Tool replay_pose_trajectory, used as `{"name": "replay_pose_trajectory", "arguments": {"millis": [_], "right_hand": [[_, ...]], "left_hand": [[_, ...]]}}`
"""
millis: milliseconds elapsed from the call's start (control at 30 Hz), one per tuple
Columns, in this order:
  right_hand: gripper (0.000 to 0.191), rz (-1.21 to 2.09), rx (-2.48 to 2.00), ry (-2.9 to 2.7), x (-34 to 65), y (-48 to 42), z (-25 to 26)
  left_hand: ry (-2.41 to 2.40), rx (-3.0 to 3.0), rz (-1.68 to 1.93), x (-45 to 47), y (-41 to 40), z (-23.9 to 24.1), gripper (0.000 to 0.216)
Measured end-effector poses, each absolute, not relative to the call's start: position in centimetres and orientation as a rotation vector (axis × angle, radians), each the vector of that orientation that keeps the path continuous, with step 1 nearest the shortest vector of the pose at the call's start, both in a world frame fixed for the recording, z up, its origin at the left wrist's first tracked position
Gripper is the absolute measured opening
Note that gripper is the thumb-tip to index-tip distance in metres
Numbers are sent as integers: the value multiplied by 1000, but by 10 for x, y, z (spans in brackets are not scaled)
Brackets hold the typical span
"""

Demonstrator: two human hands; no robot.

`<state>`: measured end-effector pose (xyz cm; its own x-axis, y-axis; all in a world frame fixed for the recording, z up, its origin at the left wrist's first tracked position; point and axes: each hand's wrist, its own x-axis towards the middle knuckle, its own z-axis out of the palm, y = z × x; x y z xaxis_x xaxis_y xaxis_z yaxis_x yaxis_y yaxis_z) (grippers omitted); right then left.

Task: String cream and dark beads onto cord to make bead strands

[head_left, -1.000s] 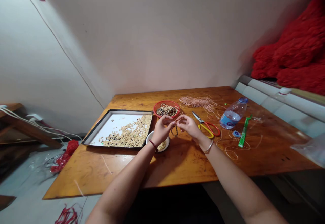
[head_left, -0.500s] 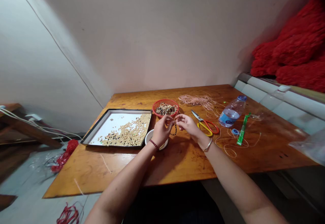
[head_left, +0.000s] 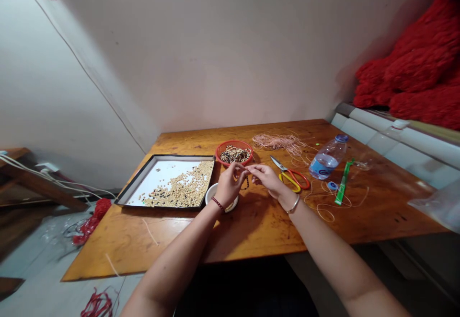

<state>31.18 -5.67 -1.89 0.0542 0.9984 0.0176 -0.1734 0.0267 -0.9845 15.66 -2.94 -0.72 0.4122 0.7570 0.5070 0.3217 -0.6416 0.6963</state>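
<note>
My left hand (head_left: pixel 229 182) is closed in a pinch above a white bowl (head_left: pixel 210 195), which it partly hides. The fingertips of my right hand (head_left: pixel 266 179) are pinched too and meet those of the left. From between them hangs a short string of dark beads (head_left: pixel 246 184). The thin cord end at the fingertips is too small to make out clearly. Just behind the hands stands a red basket (head_left: pixel 234 143) of strung light and dark beads. To the left lies a black-edged tray (head_left: pixel 143 182) with many loose beige and dark beads.
Scissors (head_left: pixel 287 173) with red and yellow handles lie right of my right hand. Beyond are a pink cord bundle (head_left: pixel 278 142), a water bottle (head_left: pixel 327 158), a blue cap (head_left: pixel 332 186) and a green wrapper (head_left: pixel 344 182). Loose cord curls on the wooden table (head_left: pixel 266 230).
My right hand has shifted slightly left, and its fingertips now press together against those of my left hand. The left hand has hardly moved.
</note>
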Motion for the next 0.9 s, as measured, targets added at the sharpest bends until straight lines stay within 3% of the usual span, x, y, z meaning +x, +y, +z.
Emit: {"name": "replay_pose_trajectory", "arguments": {"millis": [633, 900], "right_hand": [[35, 584, -1280, -1285, 315, -55, -28], [42, 745, -1322, -1122, 315, -43, -48]], "left_hand": [[912, 2417, 1151, 154, -25, -14, 16], [885, 2506, 1133, 157, -28, -17, 21]]}}
